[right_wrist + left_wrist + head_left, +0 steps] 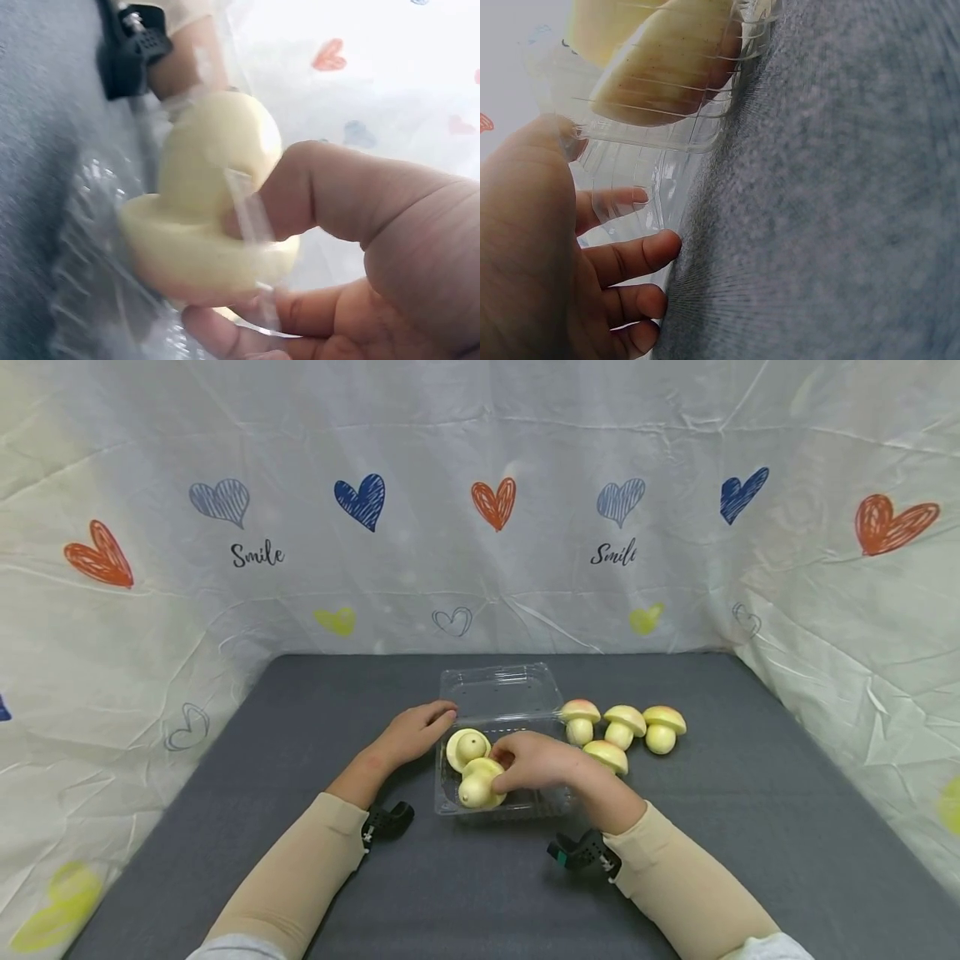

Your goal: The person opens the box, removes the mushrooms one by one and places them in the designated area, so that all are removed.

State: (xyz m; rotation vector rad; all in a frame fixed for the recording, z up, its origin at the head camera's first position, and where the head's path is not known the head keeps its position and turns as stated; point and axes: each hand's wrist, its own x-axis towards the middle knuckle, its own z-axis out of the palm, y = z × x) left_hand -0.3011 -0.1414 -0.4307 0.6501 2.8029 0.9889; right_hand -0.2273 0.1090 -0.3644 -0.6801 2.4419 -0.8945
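Observation:
A clear plastic clamshell box [551,802] lies opened on the table, its lid [498,692] folded back. My right hand [542,760] pinches a pale yellow toy mushroom [480,783] inside the box's front left part. In the right wrist view, thumb and fingers grip the cap of that mushroom [206,251], with the stem clear of them. Just behind it in the box sits another mushroom [467,748], stem up. My left hand [416,732] rests at the box's left side near the hinge, fingers loosely extended along the plastic wall [660,139].
Several more toy mushrooms [625,723] with reddish-yellow caps stand right of the box, one partly behind my right wrist. Dark grey cloth [480,877] covers the table. A white curtain [420,560] printed with hearts encloses the back and sides.

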